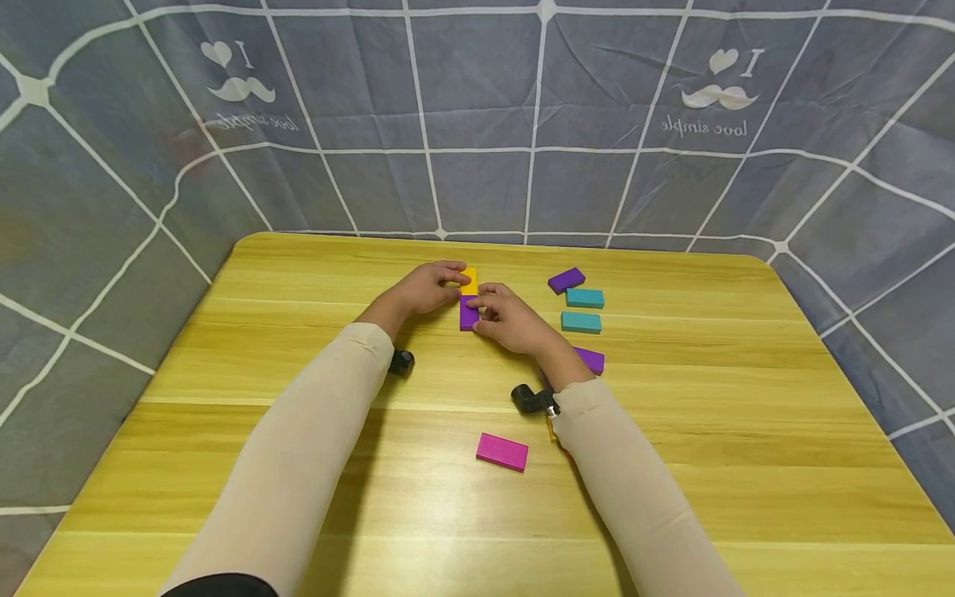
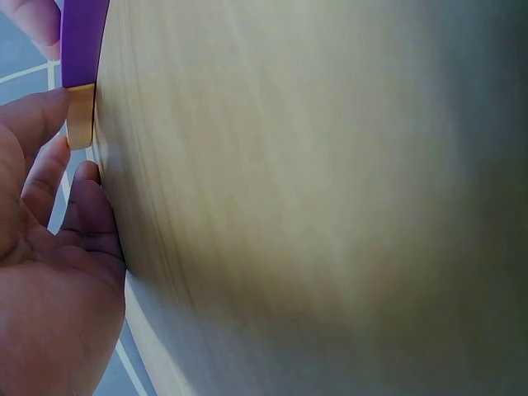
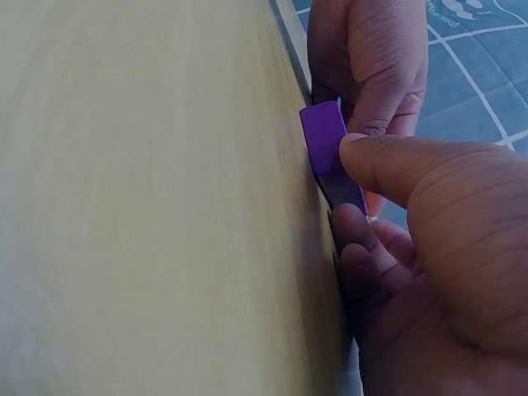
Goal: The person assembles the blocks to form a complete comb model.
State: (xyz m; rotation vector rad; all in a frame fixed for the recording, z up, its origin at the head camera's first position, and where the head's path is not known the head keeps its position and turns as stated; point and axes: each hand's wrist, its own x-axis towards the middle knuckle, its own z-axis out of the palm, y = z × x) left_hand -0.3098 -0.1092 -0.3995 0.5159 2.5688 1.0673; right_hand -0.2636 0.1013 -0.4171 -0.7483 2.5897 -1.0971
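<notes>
Near the far side of the wooden table, a yellow block [image 1: 469, 282] and a purple block [image 1: 467, 319] lie end to end in one line. My left hand [image 1: 429, 288] pinches the yellow block from its left, the thumb by the seam between the two. From the right, my right hand [image 1: 513, 319] pinches the purple block between thumb and fingers. In the left wrist view the purple block [image 2: 82, 41] meets the end of the yellow block [image 2: 80, 115]. The right wrist view has the right thumb [image 3: 388, 165] against the purple block [image 3: 324, 136].
To the right lie a purple block [image 1: 567, 280], two teal blocks [image 1: 585, 298] and another purple block [image 1: 591, 360], partly behind my right arm. A pink block [image 1: 502, 452] lies nearer me. An orange piece [image 1: 552, 429] is mostly hidden under the right forearm. Grey patterned cloth [image 1: 477, 99] surrounds the table.
</notes>
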